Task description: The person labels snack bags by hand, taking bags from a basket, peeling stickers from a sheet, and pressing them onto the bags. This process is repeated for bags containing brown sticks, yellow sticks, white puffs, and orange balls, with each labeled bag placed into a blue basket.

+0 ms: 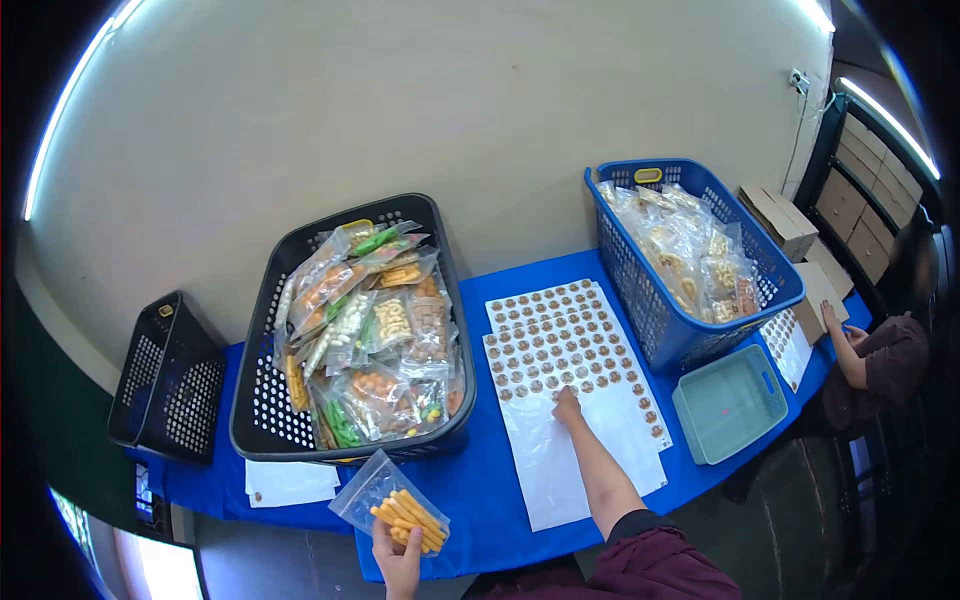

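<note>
My left hand is closed on the lower edge of a clear zip bag of yellow stick snacks, held in front of the table. My right hand reaches onto a white sheet of round brown stickers. Its fingers are pressed together at the lowest row of stickers; what lies between the fingertips is hidden. The lower part of this sheet is bare white. Behind the bag stands a black basket heaped with bagged snacks in several colours.
At the right stand a blue basket of pale bagged snacks and a grey-green tray. A smaller black basket is at the left. Beyond the tray, a co-worker's hand is near a cardboard box. White papers lie on the blue tablecloth.
</note>
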### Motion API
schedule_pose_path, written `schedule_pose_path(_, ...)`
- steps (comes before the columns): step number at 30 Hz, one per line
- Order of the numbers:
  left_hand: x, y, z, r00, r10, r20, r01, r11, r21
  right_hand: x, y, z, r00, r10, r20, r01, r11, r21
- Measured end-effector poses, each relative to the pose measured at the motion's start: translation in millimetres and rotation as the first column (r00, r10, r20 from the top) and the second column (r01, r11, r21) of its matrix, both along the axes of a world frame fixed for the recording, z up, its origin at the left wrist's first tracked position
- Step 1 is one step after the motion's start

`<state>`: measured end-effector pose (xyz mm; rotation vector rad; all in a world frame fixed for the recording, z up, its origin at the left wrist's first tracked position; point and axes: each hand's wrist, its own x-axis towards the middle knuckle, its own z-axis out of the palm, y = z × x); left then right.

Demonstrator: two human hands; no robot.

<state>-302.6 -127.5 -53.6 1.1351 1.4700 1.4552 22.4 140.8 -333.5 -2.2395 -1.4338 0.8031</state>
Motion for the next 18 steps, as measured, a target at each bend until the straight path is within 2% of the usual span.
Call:
schedule_pose_path(3,6,0,11,1.0,-0.017,0.016,0.017,0.999,-0.037,-16,-11,21,0.994,-0.106,-0.001,0.106,0.994,-0.02)
schedule_pose_path(5,9,-2,24,1.0,-0.022,0.022,0.024,0.996,-0.085,-13,-13,21,0.999,-0.05,-0.021,0.05,0.999,0.004)
schedule_pose_path(9,10,-2,27,0.997,-0.03,0.066,0.032,0.999,-0.023,-7,-8,13,1.0,0.002,-0.031,-0.001,0.999,0.042)
schedule_pose_path(14,-2,-6,-4,1.0,-0.011,0.007,0.011,1.0,0.005,-1,1,5,0.999,0.034,-0.012,-0.034,0.999,0.02)
schedule_pose_path(18,-2,-5,-9,1.0,-0.021,-0.014,0.021,1.0,-0.013,3,5,-5,0.998,0.064,0.014,-0.064,0.998,-0.001)
